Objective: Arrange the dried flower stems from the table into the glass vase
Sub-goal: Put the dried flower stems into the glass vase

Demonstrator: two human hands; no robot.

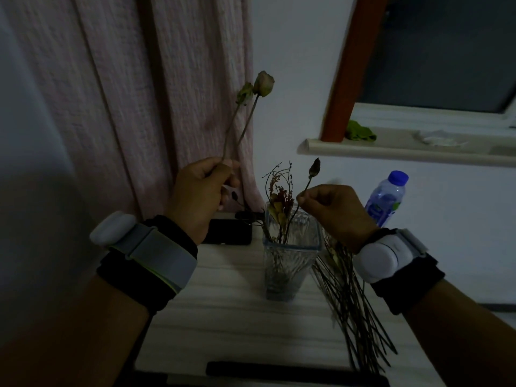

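**Two roses raised on the left, one bud going into the vase**

From my feed, my left hand (199, 191) is up above the table's (229, 308) far left corner, in front of the pink curtain (125, 93). Its fingers (227, 174) are curled around the lower ends of two dried rose stems (243, 118), which rise tilted to the right, their withered heads side by side at the top. A dark phone (229, 231) lies flat at the far edge, just below that hand.

The glass vase (290, 258) stands upright near the middle of the table, toward the far edge, already holding reddish dried sprigs (280, 196) and thin curved twigs. My right hand (335, 210) hovers above the vase's right rim, thumb and forefinger pinching a single dark-budded stem (314, 169); the bud points up and the stem's lower end dips into the vase mouth.

A bundle of loose dried stems (351, 308) lies on the table to the right of the vase, running toward the near right corner. A plastic water bottle (386, 198) with a blue cap stands at the far right edge, behind my right wrist.
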